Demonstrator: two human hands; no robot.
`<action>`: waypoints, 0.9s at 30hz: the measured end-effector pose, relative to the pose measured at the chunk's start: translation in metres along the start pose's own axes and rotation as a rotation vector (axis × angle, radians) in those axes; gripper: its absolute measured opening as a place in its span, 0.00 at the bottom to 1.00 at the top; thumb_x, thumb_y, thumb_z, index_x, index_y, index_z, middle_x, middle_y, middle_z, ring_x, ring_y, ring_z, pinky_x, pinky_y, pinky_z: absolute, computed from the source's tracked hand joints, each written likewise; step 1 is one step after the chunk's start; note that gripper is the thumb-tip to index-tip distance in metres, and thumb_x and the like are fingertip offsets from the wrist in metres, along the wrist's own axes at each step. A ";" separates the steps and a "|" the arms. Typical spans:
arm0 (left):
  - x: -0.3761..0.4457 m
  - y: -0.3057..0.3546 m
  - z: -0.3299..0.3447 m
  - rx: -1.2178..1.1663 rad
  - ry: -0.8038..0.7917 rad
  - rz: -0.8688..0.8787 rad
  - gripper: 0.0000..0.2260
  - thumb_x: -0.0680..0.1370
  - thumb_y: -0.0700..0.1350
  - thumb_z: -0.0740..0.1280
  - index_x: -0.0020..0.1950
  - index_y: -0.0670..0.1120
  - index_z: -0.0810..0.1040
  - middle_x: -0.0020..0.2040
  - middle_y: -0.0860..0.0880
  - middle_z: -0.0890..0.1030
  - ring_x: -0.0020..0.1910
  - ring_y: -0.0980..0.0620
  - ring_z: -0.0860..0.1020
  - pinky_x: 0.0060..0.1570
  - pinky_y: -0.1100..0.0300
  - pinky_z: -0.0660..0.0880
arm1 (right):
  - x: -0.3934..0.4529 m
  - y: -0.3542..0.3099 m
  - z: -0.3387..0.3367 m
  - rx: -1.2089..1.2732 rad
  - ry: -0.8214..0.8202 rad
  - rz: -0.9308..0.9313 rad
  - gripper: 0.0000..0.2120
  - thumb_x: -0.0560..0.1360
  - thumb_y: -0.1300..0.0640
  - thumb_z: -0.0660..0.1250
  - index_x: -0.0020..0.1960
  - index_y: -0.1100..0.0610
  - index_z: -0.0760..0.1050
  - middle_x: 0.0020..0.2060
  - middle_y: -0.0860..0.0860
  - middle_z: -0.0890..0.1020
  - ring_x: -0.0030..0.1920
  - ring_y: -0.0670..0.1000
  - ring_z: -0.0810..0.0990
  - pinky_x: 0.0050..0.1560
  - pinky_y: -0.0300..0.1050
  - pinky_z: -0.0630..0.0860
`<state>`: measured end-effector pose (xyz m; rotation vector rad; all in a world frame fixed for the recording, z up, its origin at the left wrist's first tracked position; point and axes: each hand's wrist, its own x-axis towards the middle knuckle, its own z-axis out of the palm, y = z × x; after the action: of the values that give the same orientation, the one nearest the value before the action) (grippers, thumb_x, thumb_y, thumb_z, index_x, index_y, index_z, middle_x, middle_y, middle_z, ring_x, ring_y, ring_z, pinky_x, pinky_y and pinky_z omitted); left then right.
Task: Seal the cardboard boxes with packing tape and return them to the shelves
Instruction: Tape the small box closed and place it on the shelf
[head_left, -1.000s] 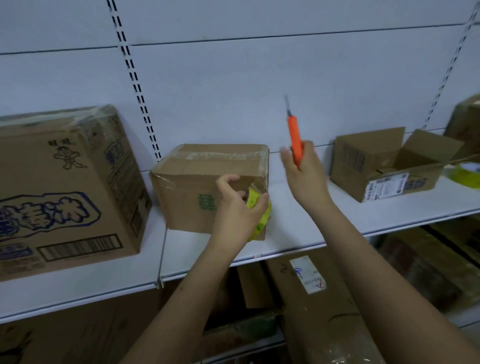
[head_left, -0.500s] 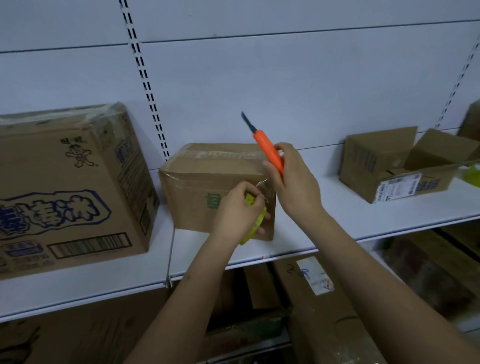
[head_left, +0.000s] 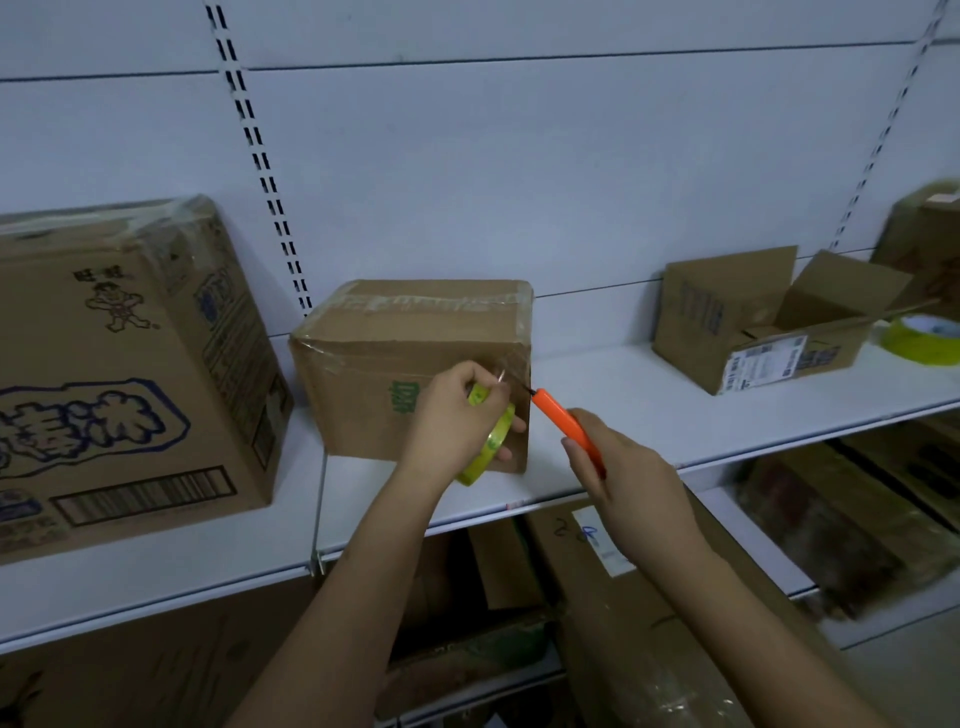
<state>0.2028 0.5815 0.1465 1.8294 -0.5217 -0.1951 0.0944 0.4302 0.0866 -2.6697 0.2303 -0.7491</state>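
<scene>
A small brown cardboard box (head_left: 379, 358) with clear tape across its top stands on the white shelf (head_left: 623, 415). My left hand (head_left: 452, 415) grips a yellow-green roll of packing tape (head_left: 493, 441) against the box's front right corner. A strip of clear tape runs from the roll onto the box. My right hand (head_left: 628, 478) grips an orange utility knife (head_left: 563, 418), and its blade tip touches the tape strip at the corner of the box.
A large printed carton (head_left: 114, 364) stands at the left on the shelf. An open cardboard box (head_left: 769, 317) and a second tape roll (head_left: 919, 338) sit at the right, with another box (head_left: 930, 234) beyond. Cartons fill the lower shelves.
My right hand has swung the orange knife down from upright to the tape at the box corner. My left hand has stayed on the roll against the box.
</scene>
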 end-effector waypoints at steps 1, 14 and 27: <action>0.000 0.000 0.001 -0.007 0.001 -0.007 0.06 0.82 0.42 0.64 0.49 0.40 0.75 0.36 0.46 0.86 0.26 0.44 0.80 0.30 0.52 0.80 | 0.003 -0.004 0.002 0.008 0.001 -0.009 0.29 0.78 0.37 0.46 0.72 0.49 0.68 0.47 0.48 0.82 0.39 0.48 0.78 0.39 0.41 0.73; -0.001 0.002 0.002 0.007 -0.007 -0.042 0.06 0.82 0.44 0.65 0.50 0.42 0.77 0.37 0.46 0.86 0.28 0.44 0.82 0.28 0.58 0.77 | 0.009 0.007 -0.005 -0.101 -0.045 -0.010 0.19 0.83 0.43 0.53 0.71 0.49 0.65 0.49 0.48 0.81 0.40 0.50 0.78 0.39 0.40 0.68; -0.011 -0.026 -0.008 -0.163 0.028 -0.120 0.06 0.81 0.40 0.67 0.45 0.40 0.75 0.35 0.40 0.84 0.26 0.46 0.79 0.26 0.57 0.76 | -0.005 0.046 -0.008 0.006 0.002 -0.011 0.25 0.81 0.39 0.52 0.74 0.48 0.65 0.52 0.49 0.80 0.47 0.52 0.81 0.43 0.47 0.78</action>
<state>0.2028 0.5994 0.1228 1.7024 -0.3657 -0.2845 0.0838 0.3863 0.0729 -2.6667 0.2134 -0.7543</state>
